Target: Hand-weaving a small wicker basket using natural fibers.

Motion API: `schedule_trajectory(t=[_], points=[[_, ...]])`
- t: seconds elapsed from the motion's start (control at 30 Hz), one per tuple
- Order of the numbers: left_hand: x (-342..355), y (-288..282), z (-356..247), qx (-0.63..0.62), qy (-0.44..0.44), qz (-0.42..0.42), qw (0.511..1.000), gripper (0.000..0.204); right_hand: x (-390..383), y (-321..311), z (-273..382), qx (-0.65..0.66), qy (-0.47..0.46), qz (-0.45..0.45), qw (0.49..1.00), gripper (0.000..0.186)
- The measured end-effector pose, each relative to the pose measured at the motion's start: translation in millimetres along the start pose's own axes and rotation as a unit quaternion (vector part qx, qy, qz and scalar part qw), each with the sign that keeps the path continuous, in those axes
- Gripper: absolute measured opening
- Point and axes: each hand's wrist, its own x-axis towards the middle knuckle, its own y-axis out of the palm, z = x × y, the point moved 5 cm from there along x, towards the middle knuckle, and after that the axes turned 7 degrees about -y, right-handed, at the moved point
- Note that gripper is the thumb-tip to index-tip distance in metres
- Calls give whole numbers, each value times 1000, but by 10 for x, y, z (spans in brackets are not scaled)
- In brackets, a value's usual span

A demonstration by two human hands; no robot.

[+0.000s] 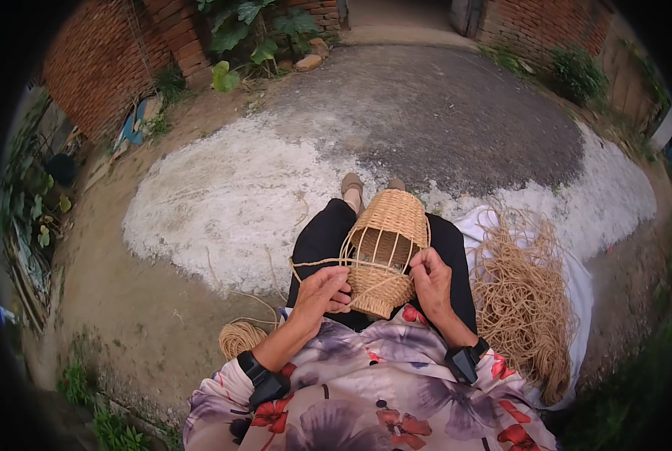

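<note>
A tan woven basket point(388, 213) lies tilted between my knees, with a band of bare upright ribs between its two woven sections. My left hand point(322, 292) is closed at its lower left side, fingers curled against the weave. A loop of cord point(312, 263) sticks out to the left above that hand and crosses the ribs toward the right. At the basket's right edge, my right hand point(430, 279) is pinched where the cord meets the outer rib. Its fingertips partly hide what they grip.
A big tangled heap of cord point(524, 293) rests on a white cloth point(576, 308) to my right. On the ground at my left sits a coil of cord point(240, 338). Pale and dark grit covers the ground ahead, with brick walls point(95, 71) and leafy plants point(234, 37) beyond.
</note>
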Motion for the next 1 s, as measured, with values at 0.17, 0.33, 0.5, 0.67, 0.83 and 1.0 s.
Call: schedule_trajectory(t=[0.17,0.33,0.5,0.67,0.83,1.0], points=[[119,97,-104,-94,-73,-36,992,25,-13,36,66,2,-21,7,1000,4],[362,71,-241,-122,-38,-39,991,18,-20,39,103,-7,-29,15,999,4],[476,314,-612,33,71,9,997,15,-9,23,82,-20,-34,21,999,4],[509,596,-751,397,257,-28,881,17,-21,-6,35,-16,-34,13,999,3],[432,798,-761,546,420,-120,714,15,-39,-13,-10,-5,-24,13,1000,2],[482,757,-766,522,308,-102,789,23,-30,-12,-1,-12,-24,19,999,3]])
